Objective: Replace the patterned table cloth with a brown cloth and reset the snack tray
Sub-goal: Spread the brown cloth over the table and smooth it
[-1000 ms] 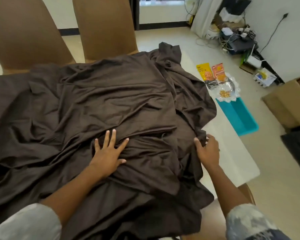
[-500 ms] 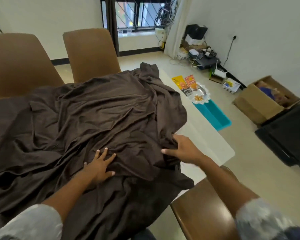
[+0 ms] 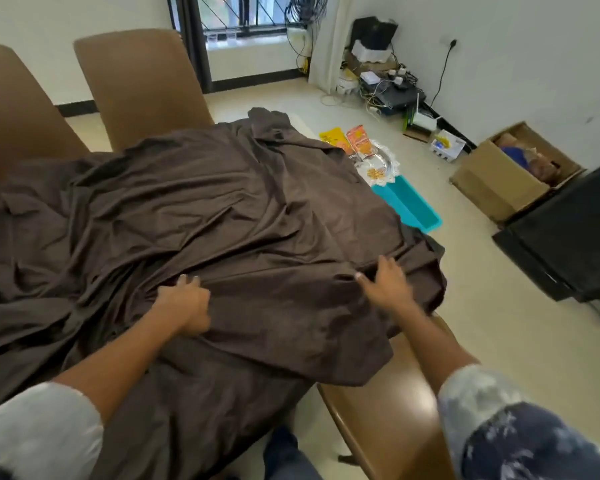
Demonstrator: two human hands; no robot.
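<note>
A rumpled brown cloth lies spread over the table and hangs over its near and right edges. My left hand is curled on a fold of the cloth near the front edge. To its right, my right hand pinches another fold at the table's right end. Beyond the cloth, on the floor, lie a teal snack tray, a white doily with a glass dish of snacks, and two snack packets, yellow and orange. The table top itself is hidden under the cloth.
Two brown chairs stand behind the table, and another brown chair sits under my right arm. A cardboard box, a dark cabinet and a tangle of cables and electronics line the right wall.
The cloth has been pulled rightward and now covers the white table corner that showed before. My left hand went from flat to gripping a fold; my right hand moved right with the cloth.
</note>
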